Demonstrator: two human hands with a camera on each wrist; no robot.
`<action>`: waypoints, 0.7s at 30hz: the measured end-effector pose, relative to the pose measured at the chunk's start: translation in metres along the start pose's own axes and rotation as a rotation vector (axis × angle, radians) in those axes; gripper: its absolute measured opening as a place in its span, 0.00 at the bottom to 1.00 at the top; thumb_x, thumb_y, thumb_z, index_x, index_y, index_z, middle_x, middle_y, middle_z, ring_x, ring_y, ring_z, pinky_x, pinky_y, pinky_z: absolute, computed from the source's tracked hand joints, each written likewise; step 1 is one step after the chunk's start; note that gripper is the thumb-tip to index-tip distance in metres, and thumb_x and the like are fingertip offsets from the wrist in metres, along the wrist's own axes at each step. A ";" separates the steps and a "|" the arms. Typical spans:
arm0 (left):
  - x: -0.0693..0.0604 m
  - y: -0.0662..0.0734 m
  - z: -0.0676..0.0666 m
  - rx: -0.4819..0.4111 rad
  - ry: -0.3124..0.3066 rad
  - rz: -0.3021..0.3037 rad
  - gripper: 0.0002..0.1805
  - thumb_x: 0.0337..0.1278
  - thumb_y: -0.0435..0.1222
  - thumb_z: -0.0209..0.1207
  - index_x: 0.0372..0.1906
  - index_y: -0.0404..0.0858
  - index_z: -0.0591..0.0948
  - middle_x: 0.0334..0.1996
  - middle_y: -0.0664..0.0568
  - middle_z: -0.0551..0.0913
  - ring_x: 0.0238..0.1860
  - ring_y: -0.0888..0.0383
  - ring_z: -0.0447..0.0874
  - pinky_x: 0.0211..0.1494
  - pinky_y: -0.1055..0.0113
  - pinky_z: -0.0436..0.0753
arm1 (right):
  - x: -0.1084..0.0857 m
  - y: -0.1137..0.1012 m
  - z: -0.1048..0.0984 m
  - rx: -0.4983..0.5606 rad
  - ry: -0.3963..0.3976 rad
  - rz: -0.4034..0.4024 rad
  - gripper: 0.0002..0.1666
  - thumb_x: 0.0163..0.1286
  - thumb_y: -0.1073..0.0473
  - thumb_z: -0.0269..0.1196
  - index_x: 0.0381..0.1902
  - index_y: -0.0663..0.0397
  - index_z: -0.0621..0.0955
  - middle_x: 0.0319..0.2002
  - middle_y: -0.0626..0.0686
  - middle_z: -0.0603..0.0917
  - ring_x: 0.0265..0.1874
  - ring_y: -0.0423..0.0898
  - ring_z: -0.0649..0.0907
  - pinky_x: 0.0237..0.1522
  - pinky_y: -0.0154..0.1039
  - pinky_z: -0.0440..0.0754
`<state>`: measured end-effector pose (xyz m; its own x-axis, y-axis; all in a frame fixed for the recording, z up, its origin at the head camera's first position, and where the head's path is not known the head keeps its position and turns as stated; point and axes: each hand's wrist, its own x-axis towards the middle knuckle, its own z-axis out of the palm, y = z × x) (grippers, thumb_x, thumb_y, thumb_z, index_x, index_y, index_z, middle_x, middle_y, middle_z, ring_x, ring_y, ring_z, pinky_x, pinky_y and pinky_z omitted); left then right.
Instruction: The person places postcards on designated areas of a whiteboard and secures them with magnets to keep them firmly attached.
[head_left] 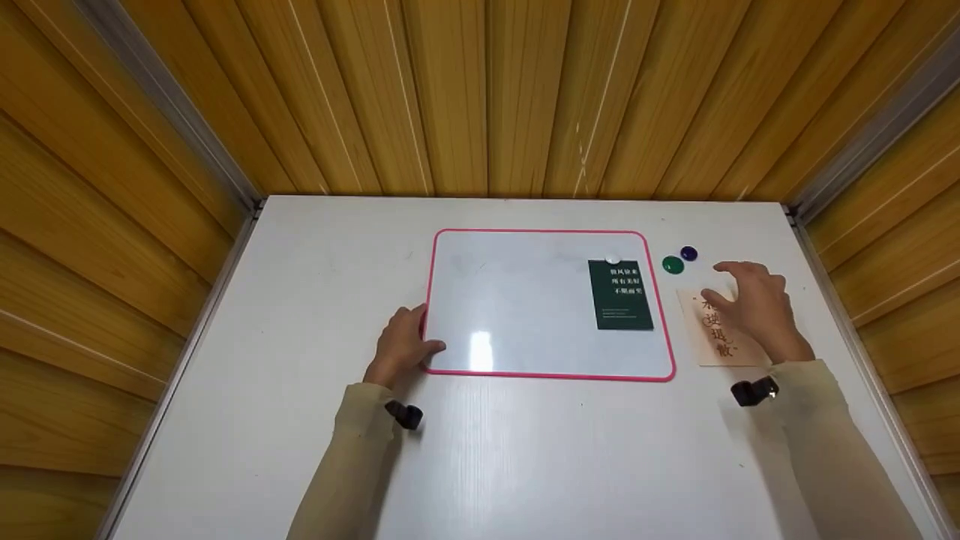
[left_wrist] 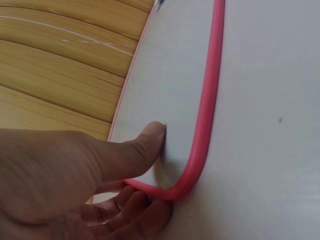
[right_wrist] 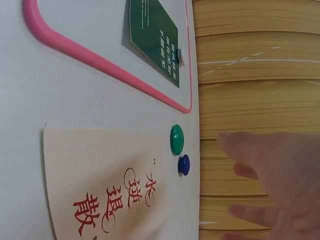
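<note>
Clamping the near-left corner of a white rectangular board with a glossy face and pink rim (head_left: 517, 300), the left grip (head_left: 400, 341) has its thumb on the face and its fingers curled at the rim. Right grip (head_left: 759, 307): thumb and fingers apart, nothing between them, raised over a pale peach paper card with red characters (head_left: 712, 334).

Positions: the card lies on the white counter (head_left: 525, 465), below and left of the right grip. A round, glossy green button (head_left: 673, 265) and a smaller round dark-blue button (head_left: 688, 253) sit just beyond its fingertips, to the left. Further left, on the board, a dark green printed card (head_left: 622, 304) has a round white button (head_left: 613, 259) at its top edge.

Handling estimate: board stiff and fairly light, face probably slippery; the rim gives the better purchase. Peach card thin and light, likely to bend or crease; best taken by an edge, not pressed mid-sheet. Buttons hard, smooth and small (magnets, I suspect, though the pictures cannot prove it); pinch at the rim, thumb opposite forefinger, since the domed top may slide away.
</note>
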<state>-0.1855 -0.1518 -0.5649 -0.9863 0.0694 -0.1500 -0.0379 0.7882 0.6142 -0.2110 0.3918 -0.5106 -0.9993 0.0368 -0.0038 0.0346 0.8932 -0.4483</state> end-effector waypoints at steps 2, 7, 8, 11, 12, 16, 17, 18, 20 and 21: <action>-0.001 0.000 0.000 0.000 0.001 0.010 0.42 0.52 0.39 0.77 0.72 0.33 0.73 0.46 0.43 0.78 0.45 0.49 0.75 0.56 0.52 0.78 | -0.004 0.006 -0.001 -0.013 -0.003 0.012 0.38 0.73 0.50 0.67 0.73 0.63 0.69 0.70 0.77 0.64 0.59 0.81 0.64 0.54 0.81 0.65; -0.002 -0.001 0.000 -0.014 0.006 0.024 0.43 0.52 0.38 0.77 0.72 0.33 0.72 0.46 0.43 0.78 0.45 0.49 0.74 0.56 0.51 0.77 | -0.012 0.018 0.001 -0.029 -0.002 0.070 0.44 0.71 0.50 0.68 0.75 0.66 0.65 0.67 0.80 0.66 0.54 0.79 0.66 0.50 0.76 0.69; -0.002 -0.001 0.000 -0.016 0.008 0.025 0.43 0.52 0.38 0.77 0.72 0.32 0.72 0.45 0.43 0.78 0.45 0.49 0.74 0.56 0.51 0.77 | -0.013 0.020 0.002 -0.032 -0.003 0.078 0.44 0.71 0.50 0.68 0.75 0.66 0.64 0.66 0.80 0.66 0.54 0.79 0.66 0.49 0.75 0.69; -0.002 -0.002 0.000 -0.017 0.009 0.019 0.44 0.52 0.38 0.77 0.73 0.32 0.71 0.45 0.43 0.78 0.44 0.49 0.74 0.55 0.52 0.77 | -0.018 0.025 0.005 -0.041 -0.013 0.099 0.45 0.71 0.49 0.68 0.75 0.68 0.64 0.65 0.81 0.65 0.54 0.80 0.66 0.49 0.75 0.68; -0.002 -0.002 0.000 -0.018 0.008 0.016 0.44 0.52 0.38 0.77 0.73 0.32 0.71 0.45 0.43 0.77 0.44 0.49 0.73 0.55 0.52 0.77 | -0.020 0.027 0.006 -0.046 -0.018 0.105 0.46 0.71 0.49 0.68 0.74 0.69 0.64 0.65 0.81 0.65 0.54 0.80 0.66 0.49 0.75 0.68; -0.002 -0.003 0.001 -0.020 0.006 0.010 0.44 0.51 0.38 0.77 0.73 0.33 0.72 0.44 0.43 0.77 0.44 0.50 0.73 0.55 0.52 0.77 | -0.026 0.033 0.010 -0.062 -0.044 0.141 0.48 0.70 0.46 0.68 0.74 0.70 0.63 0.66 0.82 0.64 0.54 0.81 0.65 0.50 0.75 0.67; -0.002 -0.003 0.001 -0.018 0.008 0.012 0.43 0.51 0.38 0.77 0.73 0.33 0.72 0.44 0.44 0.77 0.44 0.50 0.73 0.55 0.52 0.77 | -0.027 0.034 0.010 -0.065 -0.050 0.149 0.48 0.70 0.45 0.68 0.74 0.70 0.63 0.66 0.82 0.63 0.54 0.81 0.64 0.50 0.75 0.67; -0.002 -0.003 0.001 -0.017 0.010 0.015 0.43 0.51 0.38 0.77 0.72 0.33 0.72 0.44 0.44 0.77 0.43 0.50 0.73 0.54 0.52 0.77 | -0.028 0.035 0.011 -0.070 -0.054 0.155 0.49 0.70 0.45 0.68 0.74 0.71 0.63 0.66 0.82 0.63 0.54 0.81 0.64 0.50 0.75 0.66; -0.001 -0.003 0.001 -0.015 0.012 0.016 0.42 0.51 0.38 0.77 0.72 0.33 0.73 0.44 0.44 0.77 0.43 0.50 0.73 0.53 0.52 0.77 | -0.029 0.036 0.011 -0.082 -0.062 0.168 0.50 0.70 0.44 0.68 0.74 0.72 0.62 0.65 0.83 0.63 0.54 0.82 0.64 0.51 0.76 0.66; -0.001 -0.003 0.001 -0.013 0.011 0.017 0.43 0.51 0.38 0.77 0.72 0.33 0.73 0.43 0.44 0.77 0.43 0.50 0.73 0.53 0.52 0.77 | -0.030 0.037 0.012 -0.089 -0.066 0.173 0.50 0.69 0.43 0.68 0.73 0.72 0.62 0.64 0.83 0.63 0.54 0.82 0.64 0.50 0.76 0.66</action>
<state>-0.1840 -0.1536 -0.5668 -0.9885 0.0758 -0.1308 -0.0233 0.7787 0.6270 -0.1802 0.4186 -0.5374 -0.9769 0.1666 -0.1339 0.2042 0.9123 -0.3550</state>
